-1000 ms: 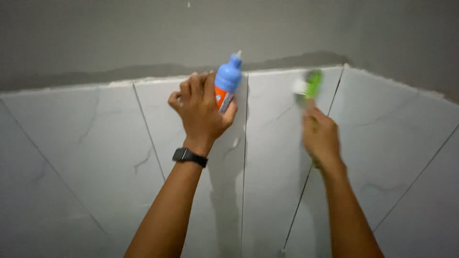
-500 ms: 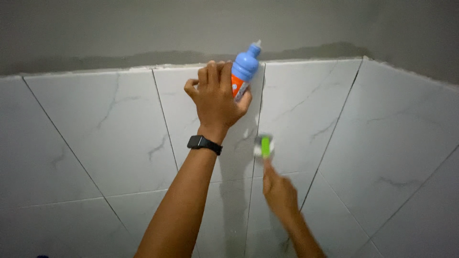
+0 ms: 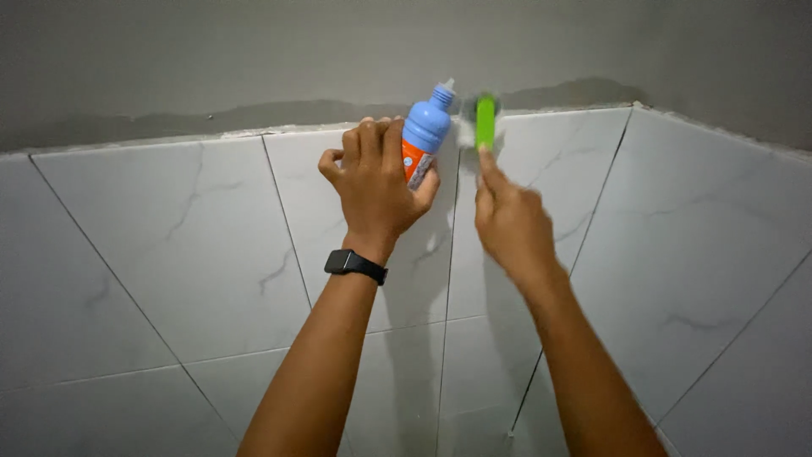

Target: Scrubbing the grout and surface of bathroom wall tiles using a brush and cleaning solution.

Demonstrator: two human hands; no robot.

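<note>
Head view: my left hand (image 3: 376, 186) is wrapped tight around a blue-capped orange squeeze bottle (image 3: 422, 135), held against the tiled wall (image 3: 194, 245) near its top edge. The bottle's long axis runs up and slightly right, nozzle toward the bare grey plaster (image 3: 254, 51), I judge to feed the vertical grout line (image 3: 448, 254). My right hand (image 3: 507, 222) grips a green-handled brush (image 3: 484, 118), handle upright, bristles pressed against the tile's top edge just right of the nozzle, as for scrubbing that joint. A black watch (image 3: 355, 265) sits on my left wrist.
</note>
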